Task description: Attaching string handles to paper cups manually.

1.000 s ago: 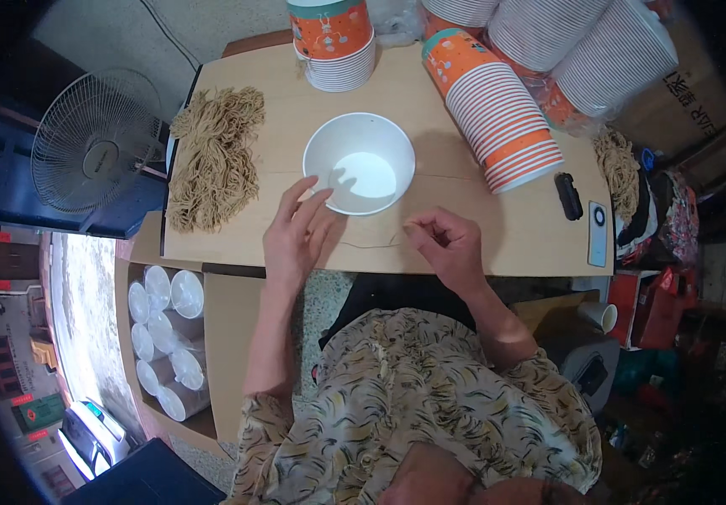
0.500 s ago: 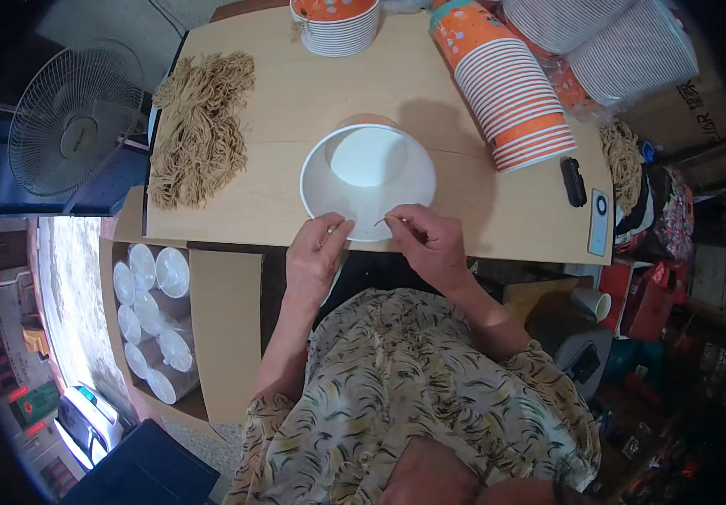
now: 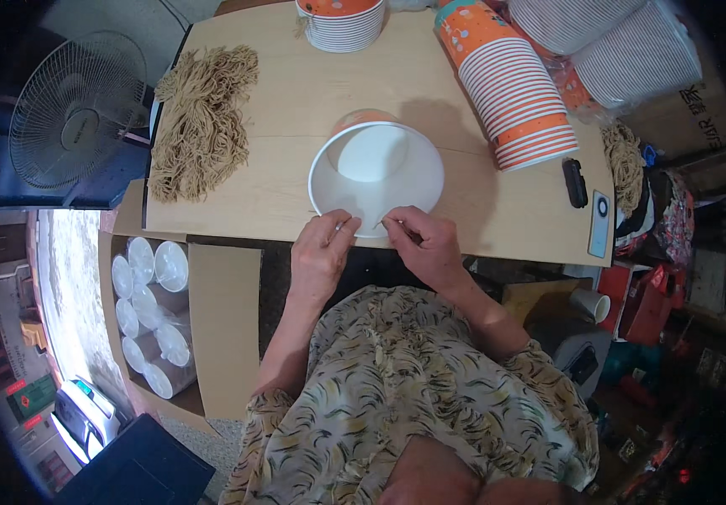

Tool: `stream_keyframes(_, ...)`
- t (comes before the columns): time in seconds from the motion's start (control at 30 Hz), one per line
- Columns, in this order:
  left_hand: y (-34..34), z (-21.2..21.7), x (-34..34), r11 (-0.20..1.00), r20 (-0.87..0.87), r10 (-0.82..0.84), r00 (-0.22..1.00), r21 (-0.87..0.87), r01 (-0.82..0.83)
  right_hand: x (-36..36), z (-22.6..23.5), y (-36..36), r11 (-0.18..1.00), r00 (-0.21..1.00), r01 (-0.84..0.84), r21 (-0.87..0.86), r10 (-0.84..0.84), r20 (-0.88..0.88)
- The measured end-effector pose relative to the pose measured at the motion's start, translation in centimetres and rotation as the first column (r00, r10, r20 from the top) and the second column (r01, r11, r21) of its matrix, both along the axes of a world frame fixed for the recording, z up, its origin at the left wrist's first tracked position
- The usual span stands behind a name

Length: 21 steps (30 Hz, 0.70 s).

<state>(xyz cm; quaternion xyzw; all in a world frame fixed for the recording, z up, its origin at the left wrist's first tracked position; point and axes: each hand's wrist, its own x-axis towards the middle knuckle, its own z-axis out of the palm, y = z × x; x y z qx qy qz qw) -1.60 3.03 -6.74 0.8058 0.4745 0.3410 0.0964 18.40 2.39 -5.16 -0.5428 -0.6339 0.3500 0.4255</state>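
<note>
A large paper bucket [image 3: 377,181], white inside with an orange outer wall, lies tipped toward me by the table's front edge. At its near rim, my left hand [image 3: 321,252] is closed in a pinch. What those fingertips hold is too small to make out. My right hand [image 3: 429,244] pinches the end of a thin brown strand [image 3: 381,223] close to the same rim, a short gap from the left fingers. A heap of tan paper twine [image 3: 203,126] lies at the left of the table.
Nested orange-and-white paper buckets [image 3: 514,93] lie at the right, with another stack [image 3: 342,25] at the back. A black object [image 3: 575,183] and a pale blue card-like thing [image 3: 599,225] sit near the right edge. A carton [image 3: 224,328] of wrapped white cups stands below left, a fan [image 3: 81,118] beyond.
The bucket has shifted slightly right and looks a little more tilted. Both hands stay at its near rim in a pinch, with small finger movements.
</note>
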Motion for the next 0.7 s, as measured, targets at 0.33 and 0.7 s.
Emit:
stream_keyframes(0.33, -0.1, 0.0, 0.2, 1.000, -0.041, 0.003, 0.999, 0.029, -0.002, 0.1, -0.6, 0.0, 0.999, 0.999, 0.005, 0.047, -0.007, 0.046)
stream_keyframes(0.7, -0.3, 0.3, 0.3, 1.000, -0.026, 0.011, 1.000, 0.026, -0.010, 0.0, 0.3, -0.3, 0.999, 1.000, 0.030, 0.021, -0.030, -0.008)
